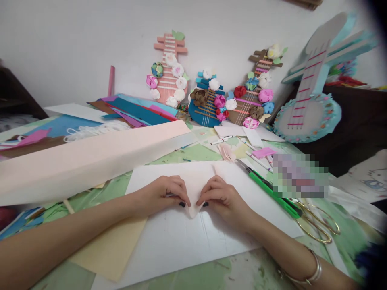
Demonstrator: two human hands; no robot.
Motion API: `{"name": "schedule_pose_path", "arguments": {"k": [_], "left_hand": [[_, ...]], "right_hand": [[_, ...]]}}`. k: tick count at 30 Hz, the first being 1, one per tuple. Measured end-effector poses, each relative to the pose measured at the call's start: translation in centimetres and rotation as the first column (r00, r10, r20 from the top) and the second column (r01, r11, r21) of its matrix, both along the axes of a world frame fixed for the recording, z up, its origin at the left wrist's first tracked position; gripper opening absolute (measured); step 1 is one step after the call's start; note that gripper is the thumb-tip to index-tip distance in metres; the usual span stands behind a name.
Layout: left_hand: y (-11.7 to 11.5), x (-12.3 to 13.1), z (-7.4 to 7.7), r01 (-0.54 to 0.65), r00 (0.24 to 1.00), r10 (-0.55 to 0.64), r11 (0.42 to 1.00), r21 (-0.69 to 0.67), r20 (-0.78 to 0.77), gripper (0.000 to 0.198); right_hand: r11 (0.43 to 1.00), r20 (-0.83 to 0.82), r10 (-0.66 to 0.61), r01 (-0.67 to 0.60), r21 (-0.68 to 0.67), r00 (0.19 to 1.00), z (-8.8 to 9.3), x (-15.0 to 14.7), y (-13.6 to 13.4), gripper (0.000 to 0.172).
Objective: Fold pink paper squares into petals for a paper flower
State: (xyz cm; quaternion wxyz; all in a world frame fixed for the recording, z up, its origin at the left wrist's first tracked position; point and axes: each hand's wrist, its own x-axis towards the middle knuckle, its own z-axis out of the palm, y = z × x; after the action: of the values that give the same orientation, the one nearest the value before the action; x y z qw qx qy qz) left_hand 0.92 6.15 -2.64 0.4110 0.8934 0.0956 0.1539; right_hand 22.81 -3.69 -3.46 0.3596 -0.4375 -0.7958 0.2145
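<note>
A small piece of pale pink paper (pixel 195 183) is bent between my two hands, its near edge curling down in a small loop. My left hand (pixel 169 191) pinches the left side between thumb and fingers. On the right side, my right hand (pixel 220 197) pinches it the same way. Both hands are just above a white board (pixel 175 249) lying on the table. Under my left forearm, a cream sheet of paper (pixel 111 249) overlaps the board. To the right of my right hand, a green utility knife (pixel 272 193) lies across the board's edge with its blade out.
Gold-handled scissors (pixel 317 225) lie beside the knife. A long pale pink paper roll or strip (pixel 99 157) stretches across the left. Several decorated paper instruments (pixel 208 104) lean on the wall behind. Small pink petal-shaped pieces (pixel 226 153) lie beyond the board.
</note>
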Motion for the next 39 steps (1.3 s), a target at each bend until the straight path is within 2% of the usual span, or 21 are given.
{"name": "schedule_pose_path", "arguments": {"k": [6, 9, 11, 15, 20, 23, 27, 30, 39], "left_hand": [[0.2, -0.2, -0.4, -0.105, 0.994, 0.103, 0.988, -0.117, -0.023, 0.01], [0.2, -0.2, -0.4, -0.086, 0.996, 0.085, 0.991, -0.101, -0.022, 0.013], [0.1, -0.2, -0.3, -0.074, 0.997, 0.073, 0.994, -0.083, -0.014, 0.016], [-0.4, 0.3, -0.2, -0.127, 0.991, 0.125, 0.99, -0.056, -0.046, 0.017], [-1.2, 1.0, -0.2, -0.298, 0.953, 0.292, 0.952, -0.075, -0.081, 0.017], [-1.4, 1.0, -0.1, -0.305, 0.95, 0.301, 0.952, -0.038, -0.085, 0.018], [-1.4, 1.0, -0.1, -0.259, 0.964, 0.258, 0.966, -0.006, -0.069, 0.015], [-1.6, 1.0, -0.2, -0.251, 0.966, 0.252, 0.968, 0.014, -0.053, 0.014], [-2.6, 1.3, 0.5, -0.384, 0.914, 0.378, 0.923, -0.013, -0.145, 0.01]], "right_hand": [[0.993, 0.009, 0.11, -0.11, -0.048, 0.994, 0.8, 0.2, -0.2, 0.031], [0.99, 0.037, 0.133, -0.13, -0.062, 0.99, 0.9, 0.2, -0.2, 0.028], [0.995, 0.045, 0.089, -0.086, -0.057, 0.995, 0.6, 0.1, -0.1, 0.027], [0.999, 0.027, -0.03, 0.031, -0.041, 0.999, -0.1, -0.3, 0.1, 0.029], [0.971, -0.029, -0.198, 0.193, -0.138, 0.98, -0.1, -0.7, 0.0, 0.023], [0.972, -0.019, -0.191, 0.186, -0.146, 0.981, 0.3, -0.8, -0.1, 0.018], [0.979, 0.032, -0.144, 0.147, -0.142, 0.989, 0.5, -0.8, -0.1, 0.021], [0.977, 0.059, -0.158, 0.165, -0.138, 0.986, 0.5, -0.9, -0.1, 0.022], [0.946, 0.097, -0.216, 0.233, -0.225, 0.972, 1.1, -1.5, -0.3, 0.009]]}}
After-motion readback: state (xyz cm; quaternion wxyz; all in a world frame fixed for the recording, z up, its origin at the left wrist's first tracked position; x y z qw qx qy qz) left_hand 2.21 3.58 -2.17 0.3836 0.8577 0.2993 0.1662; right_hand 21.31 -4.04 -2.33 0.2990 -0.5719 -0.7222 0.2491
